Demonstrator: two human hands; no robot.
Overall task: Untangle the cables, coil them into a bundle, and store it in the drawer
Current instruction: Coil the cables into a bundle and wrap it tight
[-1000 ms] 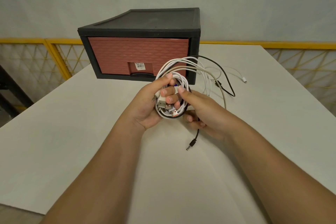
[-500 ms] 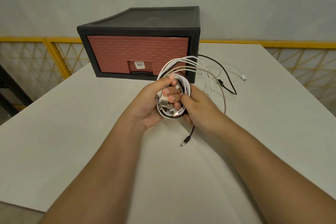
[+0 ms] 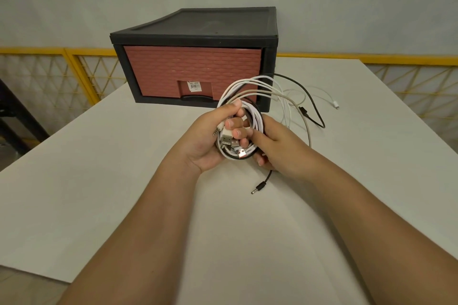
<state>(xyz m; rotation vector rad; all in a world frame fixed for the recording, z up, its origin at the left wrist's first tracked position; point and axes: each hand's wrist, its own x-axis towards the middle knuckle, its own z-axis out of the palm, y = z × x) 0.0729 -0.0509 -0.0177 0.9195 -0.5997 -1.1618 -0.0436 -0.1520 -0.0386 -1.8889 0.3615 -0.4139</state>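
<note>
A coil of white and black cables (image 3: 256, 116) is held above the white table (image 3: 99, 168). My left hand (image 3: 210, 141) grips the coil's left side, fingers curled through the loops, with USB plugs and an audio jack poking out by the fingertips. My right hand (image 3: 277, 146) grips the coil's right side. A black jack end (image 3: 259, 187) dangles below my right hand. Loose cable tails (image 3: 309, 104) trail to the right onto the table. Behind stands the black drawer unit (image 3: 198, 39), its brick-red drawer (image 3: 193, 72) closed.
A white cable end with a small plug (image 3: 335, 105) lies on the table right of the drawer unit. A yellow railing (image 3: 74, 69) runs behind the table on both sides. The table's left edge drops off toward a dark floor.
My right hand has closed in against the coil and now grips its right side. The dangling black jack has swung slightly left. The drawer has stayed closed.
</note>
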